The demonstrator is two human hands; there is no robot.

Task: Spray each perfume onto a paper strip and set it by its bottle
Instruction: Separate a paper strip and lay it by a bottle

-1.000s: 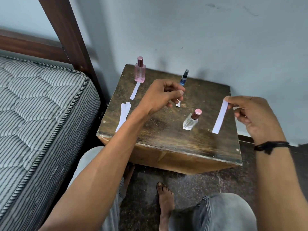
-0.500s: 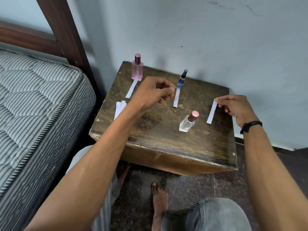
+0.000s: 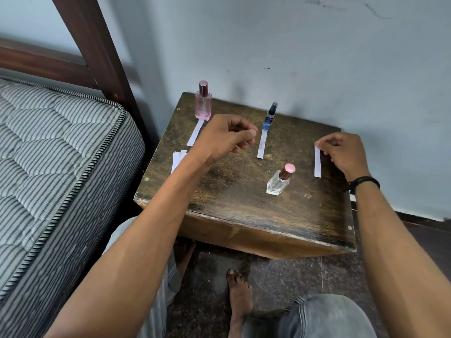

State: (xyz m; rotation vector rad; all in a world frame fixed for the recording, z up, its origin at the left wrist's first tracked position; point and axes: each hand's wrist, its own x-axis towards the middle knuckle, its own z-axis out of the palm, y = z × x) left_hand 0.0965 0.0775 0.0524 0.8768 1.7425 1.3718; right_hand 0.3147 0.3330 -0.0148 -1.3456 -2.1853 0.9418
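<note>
I read two of three done: one strip (image 3: 195, 132) lies by the pink bottle (image 3: 203, 103), a second strip (image 3: 262, 145) by the blue bottle (image 3: 269, 117). Right hand (image 3: 346, 154) fingers pinch the third strip (image 3: 317, 164) over the bench (image 3: 244, 203), right of the clear bottle (image 3: 280, 180); left hand (image 3: 224, 139) fingers curled, empty.

views: 1 | head-worn | faces forward and down | near, above wooden table (image 3: 231, 191) against wall (image 3: 317, 57)

A pink bottle (image 3: 203, 103) stands at the bench's (image 3: 244, 206) far left corner, a blue sprayer (image 3: 268, 118) at its far edge, first strip (image 3: 195, 133) and second strip (image 3: 261, 146) flat before them. Right of centre stands a clear bottle (image 3: 278, 182); our right grip (image 3: 344, 154) pinches the third strip (image 3: 317, 164) by the right edge.
</note>
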